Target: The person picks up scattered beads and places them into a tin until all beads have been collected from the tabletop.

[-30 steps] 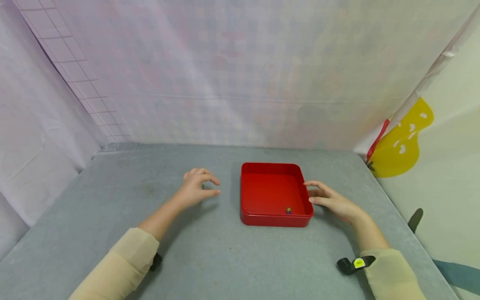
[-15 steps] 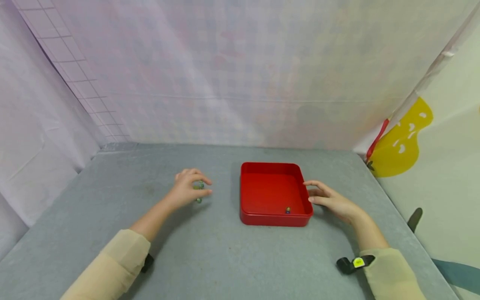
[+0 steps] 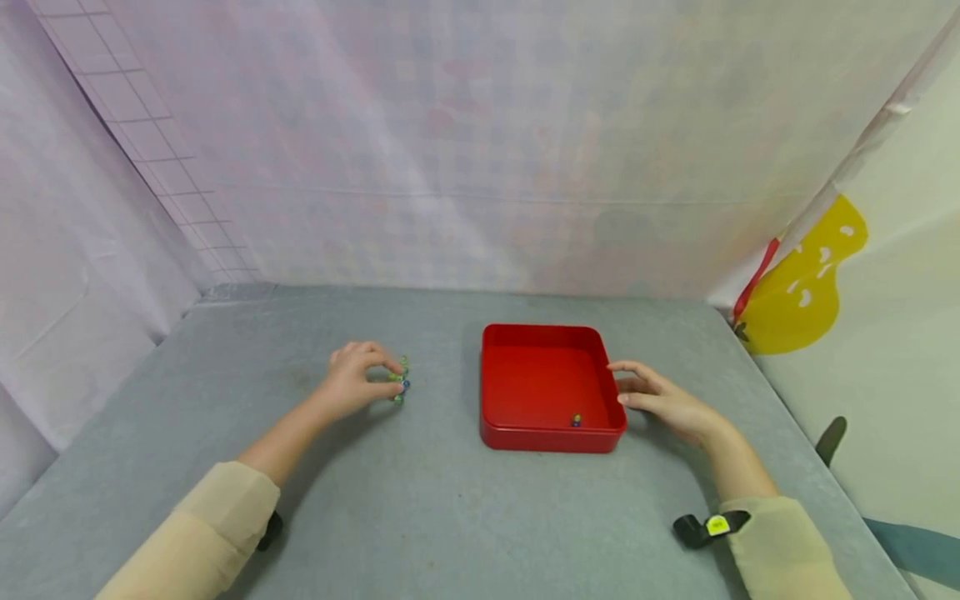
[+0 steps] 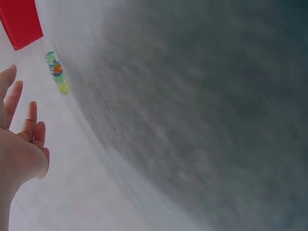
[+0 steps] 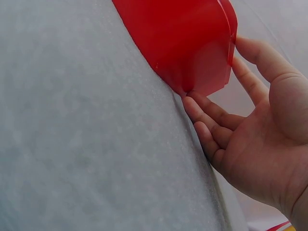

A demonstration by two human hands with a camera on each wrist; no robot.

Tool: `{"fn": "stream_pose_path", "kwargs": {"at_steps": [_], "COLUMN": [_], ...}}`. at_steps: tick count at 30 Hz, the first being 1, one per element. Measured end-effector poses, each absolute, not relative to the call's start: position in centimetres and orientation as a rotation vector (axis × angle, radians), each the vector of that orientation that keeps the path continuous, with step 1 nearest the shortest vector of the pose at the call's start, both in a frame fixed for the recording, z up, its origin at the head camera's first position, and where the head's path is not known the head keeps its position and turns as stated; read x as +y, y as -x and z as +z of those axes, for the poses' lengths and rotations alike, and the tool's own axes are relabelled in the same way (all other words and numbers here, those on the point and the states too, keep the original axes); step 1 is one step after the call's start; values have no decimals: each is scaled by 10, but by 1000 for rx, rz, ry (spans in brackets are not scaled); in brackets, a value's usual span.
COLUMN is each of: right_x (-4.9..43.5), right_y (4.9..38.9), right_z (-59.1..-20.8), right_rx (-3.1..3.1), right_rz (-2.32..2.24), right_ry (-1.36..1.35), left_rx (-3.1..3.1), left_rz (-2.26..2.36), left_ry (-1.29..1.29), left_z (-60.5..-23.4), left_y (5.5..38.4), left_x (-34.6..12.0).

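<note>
My left hand (image 3: 358, 383) reaches in from the left over a small cluster of glass marbles (image 3: 406, 384), green, yellow and blue. Its thumb and index finger are apart and overlap the marbles in the head view. From the left wrist, the fingers look spread with nothing between them, and the marbles (image 4: 57, 70) lie beyond the fingertips. My right hand (image 3: 663, 402) rests its fingertips against the right wall of a square red box (image 3: 551, 441). In the right wrist view its fingers (image 5: 211, 108) touch the box's outer side. Inside the box, small yellowish and blue marbles (image 3: 576, 420) sit near the front wall.
A grey cloth-covered table (image 3: 480, 533) carries everything. White patterned curtains (image 3: 480, 167) hang behind it and along both sides. A black wrist camera (image 3: 697, 531) sits at the right sleeve cuff.
My left hand has moved left, away from the box, and its thumb and index finger have come closer together at the marbles, which now show more. The right hand and box stay put.
</note>
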State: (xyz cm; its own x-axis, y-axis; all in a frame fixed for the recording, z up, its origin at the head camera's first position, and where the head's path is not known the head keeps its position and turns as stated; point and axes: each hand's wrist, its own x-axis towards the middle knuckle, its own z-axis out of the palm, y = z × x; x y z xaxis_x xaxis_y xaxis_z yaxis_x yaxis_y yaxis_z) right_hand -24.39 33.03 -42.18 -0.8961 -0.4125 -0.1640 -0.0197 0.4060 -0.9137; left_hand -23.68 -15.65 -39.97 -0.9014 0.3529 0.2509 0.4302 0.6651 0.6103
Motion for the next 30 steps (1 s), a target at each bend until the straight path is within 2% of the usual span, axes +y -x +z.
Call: {"fn": "stream_pose_path", "kwargs": {"at_steps": [30], "right_x": [330], "right_y": [243], "right_z": [-423], "right_rx": [2307], "right_rz": [-1502], "right_ry": [369], "left_rx": [-2835], "left_rz": [-817], "left_ry": [658], "left_z": [-414], "left_y": [238], "left_x": [-172]}}
